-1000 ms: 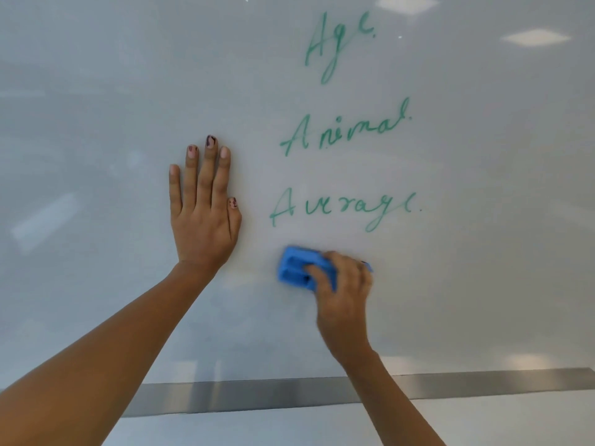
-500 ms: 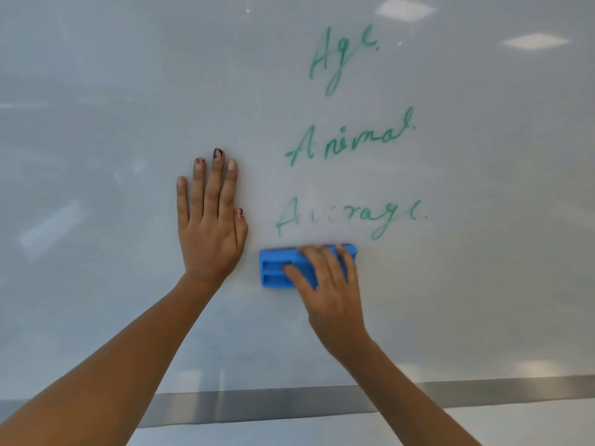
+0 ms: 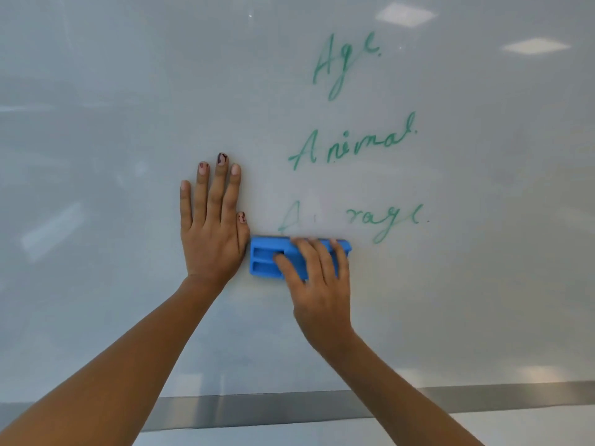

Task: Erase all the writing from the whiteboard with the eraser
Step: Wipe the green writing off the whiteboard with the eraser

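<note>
The whiteboard (image 3: 96, 156) carries green handwriting: "Age." (image 3: 344, 62) at the top, "Animal." (image 3: 354, 143) below it, and a half-wiped "Average." (image 3: 386, 218) whose middle letters are gone and whose first A is faint. My right hand (image 3: 318, 284) presses a blue eraser (image 3: 267, 260) flat against the board just under that lowest word. The eraser's left end touches my left hand (image 3: 211, 230), which lies flat on the board with fingers up, holding nothing.
A metal rail (image 3: 257, 410) runs along the board's bottom edge, with a pale wall below it. Ceiling-light reflections (image 3: 405, 12) show at the upper right. The board's left half bears no writing.
The eraser turned level and slid left and up to the base of "Average.", wiping out its middle letters and fading the A. My left hand stayed flat on the board.
</note>
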